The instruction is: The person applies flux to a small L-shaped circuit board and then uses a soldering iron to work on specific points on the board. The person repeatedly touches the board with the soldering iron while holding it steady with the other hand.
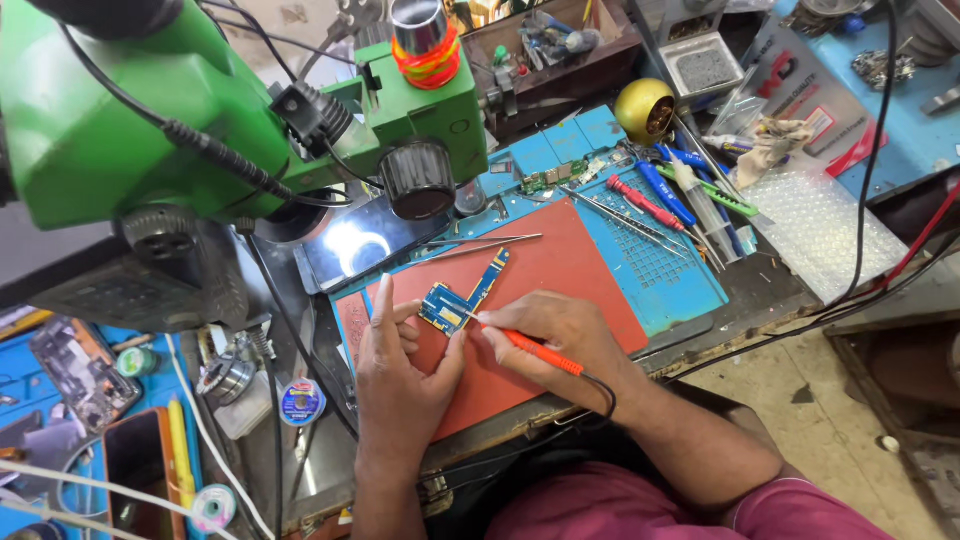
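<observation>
Green microscope looming over the upper left, its black cables hanging down toward the bench. Tweezers lying just past the work spot; screwdrivers with red and blue handles spread further right, next to a gold ball-shaped holder and a sheet of bubble wrap. Solder spool near the left edge.

Red mat laid over a blue work mat on a crowded bench; concrete floor lower right.

Left hand loosely curled, forefinger stretched out, thumb and finger steadying a blue circuit board on the red mat. Right hand closed around a red-handled probe, tip touching the board.
</observation>
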Tool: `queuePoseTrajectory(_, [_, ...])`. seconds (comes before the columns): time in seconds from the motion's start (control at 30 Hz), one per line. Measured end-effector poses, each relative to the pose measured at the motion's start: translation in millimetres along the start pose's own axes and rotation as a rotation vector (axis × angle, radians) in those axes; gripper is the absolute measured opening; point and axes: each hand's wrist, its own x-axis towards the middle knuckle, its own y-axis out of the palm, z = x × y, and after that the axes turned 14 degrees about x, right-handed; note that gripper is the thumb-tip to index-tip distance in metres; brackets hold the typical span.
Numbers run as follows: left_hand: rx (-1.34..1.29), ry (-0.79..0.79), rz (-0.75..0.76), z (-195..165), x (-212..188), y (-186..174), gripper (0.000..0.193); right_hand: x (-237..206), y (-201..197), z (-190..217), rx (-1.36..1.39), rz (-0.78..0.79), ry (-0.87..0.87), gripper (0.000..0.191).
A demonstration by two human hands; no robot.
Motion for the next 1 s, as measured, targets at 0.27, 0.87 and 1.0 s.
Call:
queuePoseTrajectory(0.27, [-0.033, 0.037, -0.015, -2.1, -4.6, -1.1, 0.091, -6.8, -2.5, 6.6, 0.047, -0.005, 0.014, 0.020])
queuePoseTrajectory(0.87, [-0.017, 0.038, 0.032, 5.7, -4.1, -0.5, 0.095, -3.9, 0.6, 5.3, -0.017, -0.001, -0.023, 0.018])
queuePoseTrajectory(1.0, [-0.006, 0.045, 0.070, 7.0, 0.2, -0.6, 0.096, -1.0, -1.5, 3.3, -0.041, -0.008, -0.053, 0.019])
